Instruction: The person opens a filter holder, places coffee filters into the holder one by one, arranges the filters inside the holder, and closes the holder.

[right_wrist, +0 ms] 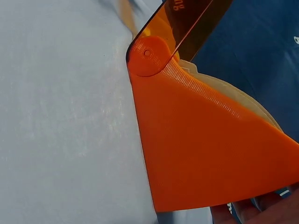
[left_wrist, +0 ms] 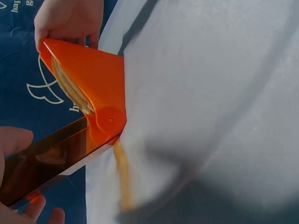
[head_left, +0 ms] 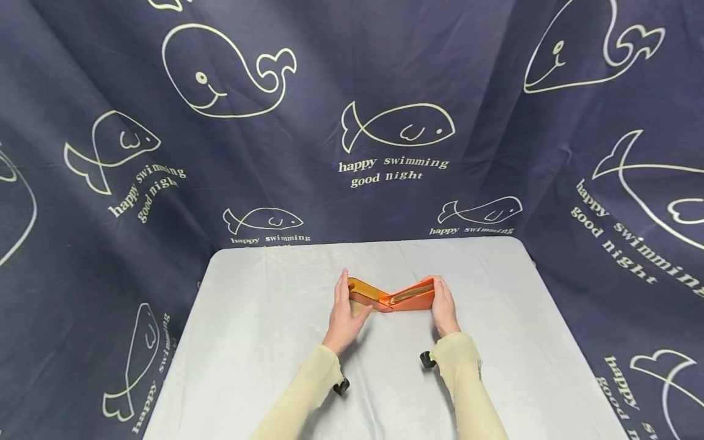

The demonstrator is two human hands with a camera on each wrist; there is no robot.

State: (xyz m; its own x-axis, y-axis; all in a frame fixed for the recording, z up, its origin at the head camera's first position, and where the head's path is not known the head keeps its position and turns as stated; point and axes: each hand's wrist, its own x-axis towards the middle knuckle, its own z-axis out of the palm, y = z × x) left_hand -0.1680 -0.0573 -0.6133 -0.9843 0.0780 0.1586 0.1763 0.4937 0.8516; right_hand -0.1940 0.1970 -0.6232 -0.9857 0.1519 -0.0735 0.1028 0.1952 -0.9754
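An orange hinged case (head_left: 414, 302) with a see-through amber lid (head_left: 365, 289) is spread wide between the two hands. Tan paper sheets with curved edges (left_wrist: 70, 88), like coffee filters, sit inside the orange part. My left hand (head_left: 343, 321) grips the lid's outer end, thumb on one side and fingers on the other. At the opposite end, my right hand (head_left: 444, 310) holds the orange body; most of its fingers are hidden behind it. The round hinge (right_wrist: 148, 55) joins lid and body. Whether the case touches the table cannot be told.
A pale cloth-covered table (head_left: 247, 342) with rounded far corners lies beneath the hands. Dark blue curtains (head_left: 396, 67) printed with white whales and fish hang behind it and at both sides. Small black devices (head_left: 341, 386) are worn at both wrists.
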